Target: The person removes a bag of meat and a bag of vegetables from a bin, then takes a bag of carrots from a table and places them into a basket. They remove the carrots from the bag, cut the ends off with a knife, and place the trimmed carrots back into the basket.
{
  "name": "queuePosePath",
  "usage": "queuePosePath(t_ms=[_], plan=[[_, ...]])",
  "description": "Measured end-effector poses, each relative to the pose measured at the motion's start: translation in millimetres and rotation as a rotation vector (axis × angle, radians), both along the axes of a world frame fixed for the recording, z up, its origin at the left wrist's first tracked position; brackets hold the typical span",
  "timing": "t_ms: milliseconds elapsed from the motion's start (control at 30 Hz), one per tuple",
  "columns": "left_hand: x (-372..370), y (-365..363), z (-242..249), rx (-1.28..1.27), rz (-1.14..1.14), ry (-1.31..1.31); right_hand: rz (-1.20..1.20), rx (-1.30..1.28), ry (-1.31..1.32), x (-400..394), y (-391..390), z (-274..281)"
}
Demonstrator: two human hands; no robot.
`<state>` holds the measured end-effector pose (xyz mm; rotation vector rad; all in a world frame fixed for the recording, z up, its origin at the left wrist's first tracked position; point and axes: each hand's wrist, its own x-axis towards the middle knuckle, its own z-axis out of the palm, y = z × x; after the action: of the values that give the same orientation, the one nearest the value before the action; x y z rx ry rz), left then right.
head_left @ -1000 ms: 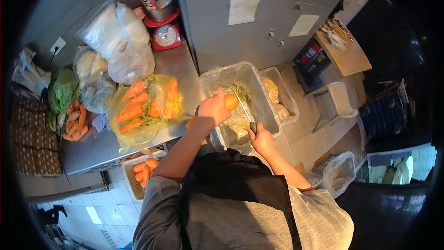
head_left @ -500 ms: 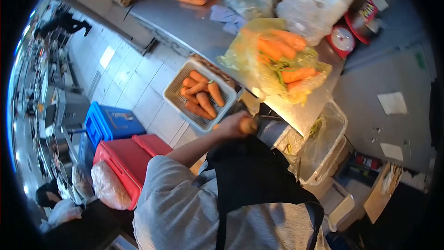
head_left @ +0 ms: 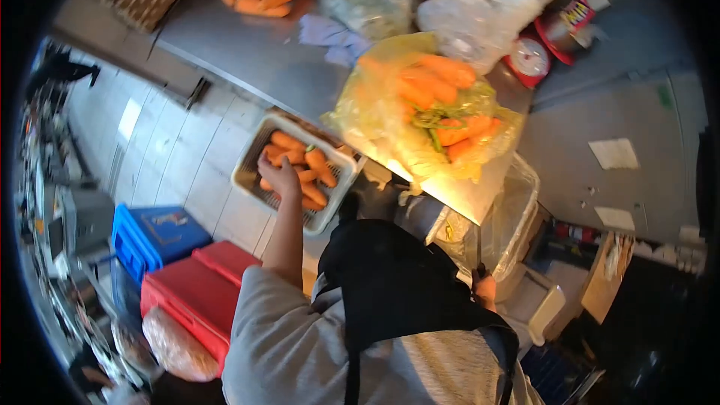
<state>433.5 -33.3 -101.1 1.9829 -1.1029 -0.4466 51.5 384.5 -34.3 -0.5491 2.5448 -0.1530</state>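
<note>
From my viewing end, I see my left hand point(head_left: 280, 178) reaching down into the pale, rectangular plastic basket point(head_left: 241, 174), over the orange carrots point(head_left: 316, 161) lying there. Its fingers are partly curled and touching or just above them; I cannot tell whether it has hold of one. My right hand point(head_left: 486, 289), well apart on the other side of the black apron point(head_left: 394, 274), is closed around the dark handle of a knife point(head_left: 479, 244) with a long, narrow metal blade. That blade points away from me, in front of the white bin with a clear plastic liner point(head_left: 527, 180). The basket sits below the edge of the grey metal surface point(head_left: 289, 67). On that surface I can make out a translucent yellow plastic bag point(head_left: 358, 101) with more carrots inside, a crumpled pale-blue cloth point(head_left: 334, 37) and a red dial scale point(head_left: 529, 58).
</note>
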Motion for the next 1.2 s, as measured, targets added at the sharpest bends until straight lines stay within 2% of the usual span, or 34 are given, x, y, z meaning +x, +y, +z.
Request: queuePosePath(t_ms=[67,133,200,233,333,367,467,500,533,567,600,700,800,867,967,1000,1067,1100,1200], plan=[[-48,-23,69,-0.441,-0.193,0.433,-0.059,0.049,0.043,12,-2,5],[-93,-29,156,-0.666,-0.555,0.254,-0.099,0.034,0.058,13,16,-13],[-125,-34,208,-0.666,-1.031,0.003,-0.124,0.035,0.072,18,29,-27],[-150,-39,218,-0.651,-1.241,-0.067,-0.185,0.074,0.026,25,19,-11],[-181,-73,165,-0.173,-1.454,-0.441,-0.274,0.075,0.006,29,30,-20],[-177,-83,164,-0.055,-1.479,-0.539,-0.266,0.056,0.042,31,34,-21],[-161,-85,170,-0.079,-1.502,-0.579,-0.281,-0.006,0.083,44,31,-14],[-163,-76,176,-0.033,-1.406,-0.689,-0.308,-0.020,0.054,49,25,-2],[-165,-71,176,0.003,-1.317,-0.645,-0.332,-0.035,0.028,51,24,4],[-165,-67,176,0.036,-1.223,-0.601,-0.211,-0.069,0.157,47,51,-34],[-165,-65,176,0.067,-1.127,-0.556,-0.254,-0.069,0.115,48,47,-28],[-151,-65,147,-0.171,-1.220,-0.678,-0.336,-0.057,0.017,52,32,0],[-150,-68,123,-0.476,-1.175,-0.792,-0.317,-0.048,0.003,48,33,-1],[-150,-73,132,-0.270,-1.235,-0.808,-0.274,-0.060,0.026,40,42,-18],[-155,-79,144,0.084,-1.281,-0.868,-0.430,-0.023,-0.125,32,29,-10],[-158,-80,151,0.203,-1.287,-0.892,-0.369,-0.052,-0.054,29,40,-23],[-157,-74,181,0.037,-1.362,-0.908,-0.267,-0.131,0.096,21,57,-63],[-158,-71,197,-0.045,-1.406,-0.919,-0.309,-0.207,0.065,18,60,-72],[-168,-62,225,-0.464,-1.338,-0.917,-0.327,-0.236,0.100,13,69,-89]])
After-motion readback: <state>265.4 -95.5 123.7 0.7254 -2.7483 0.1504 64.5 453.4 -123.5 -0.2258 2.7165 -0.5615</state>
